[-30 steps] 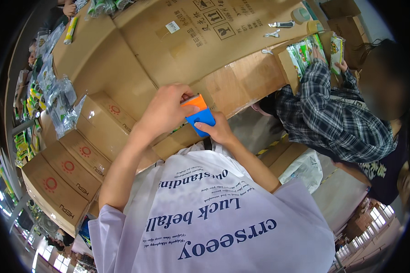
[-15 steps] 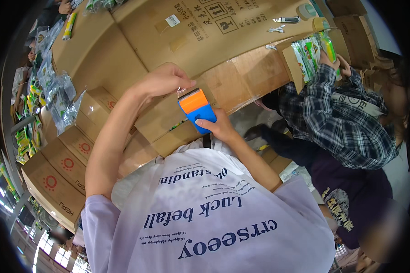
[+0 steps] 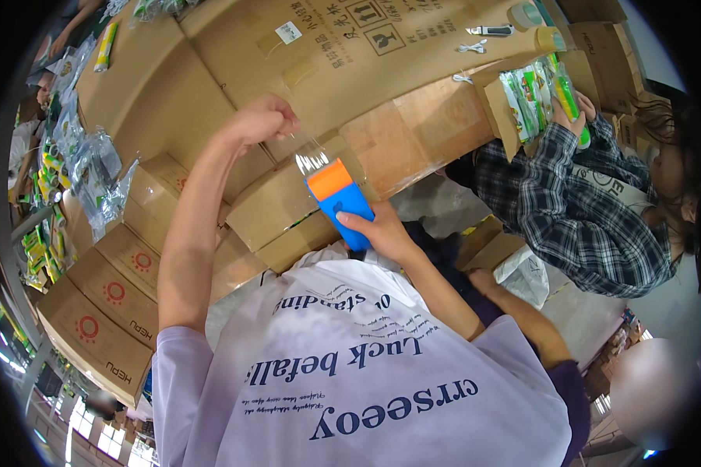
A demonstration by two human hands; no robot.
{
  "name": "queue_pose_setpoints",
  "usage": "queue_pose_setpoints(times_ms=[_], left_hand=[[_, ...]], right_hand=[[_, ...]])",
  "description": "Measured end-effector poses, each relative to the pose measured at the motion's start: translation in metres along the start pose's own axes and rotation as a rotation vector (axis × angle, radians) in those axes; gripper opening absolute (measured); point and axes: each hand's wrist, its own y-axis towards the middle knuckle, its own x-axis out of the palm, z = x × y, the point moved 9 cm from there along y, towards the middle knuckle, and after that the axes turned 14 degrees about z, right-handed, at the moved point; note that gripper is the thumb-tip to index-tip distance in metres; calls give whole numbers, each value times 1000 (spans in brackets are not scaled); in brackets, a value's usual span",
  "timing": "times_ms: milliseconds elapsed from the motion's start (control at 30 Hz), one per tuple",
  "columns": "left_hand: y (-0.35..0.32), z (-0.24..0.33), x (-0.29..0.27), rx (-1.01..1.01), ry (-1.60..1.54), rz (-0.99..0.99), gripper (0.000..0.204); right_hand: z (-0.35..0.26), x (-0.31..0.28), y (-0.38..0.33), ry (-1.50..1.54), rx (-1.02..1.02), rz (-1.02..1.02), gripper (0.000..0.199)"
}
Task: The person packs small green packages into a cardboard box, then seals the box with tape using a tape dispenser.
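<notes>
My right hand [image 3: 382, 232] is wrapped around a blue and orange tape dispenser [image 3: 341, 204], held just in front of my shirt. A strip of clear tape [image 3: 311, 161] stretches from the dispenser's orange head up toward my left hand [image 3: 258, 123]. The fingers of that hand are pinched together at the tape's free end, farther out and to the left. Below the tape lies a brown carton [image 3: 265, 216], with a narrow green strip showing along its top seam.
Brown cartons [image 3: 105, 300] stand at the left beside clear plastic bags [image 3: 101, 175]. A large printed carton [image 3: 210, 70] bears a utility knife [image 3: 491, 31] and tape rolls [image 3: 549, 39]. At right, a person in a plaid shirt [image 3: 553, 210] handles green packs [image 3: 526, 101] at an open carton.
My left hand has moved left and outward from the dispenser, drawing out a longer strip of tape. The dispenser has come slightly closer to me. The purple-clothed person at right has shifted behind my right arm.
</notes>
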Motion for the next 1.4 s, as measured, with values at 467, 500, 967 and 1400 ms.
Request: queue_pose_setpoints(times_ms=[467, 500, 967, 1400], left_hand=[[6, -29, 22, 122, 72, -129, 29], [7, -33, 23, 122, 70, -127, 29], [26, -90, 63, 2, -73, -253, 44], [-12, -53, 19, 422, 37, 516, 24]], right_hand=[[17, 11, -7, -5, 188, 89, 34], [19, 12, -6, -8, 208, 88, 35], [17, 9, 2, -4, 204, 124, 36], [36, 0, 12, -40, 119, 140, 38]])
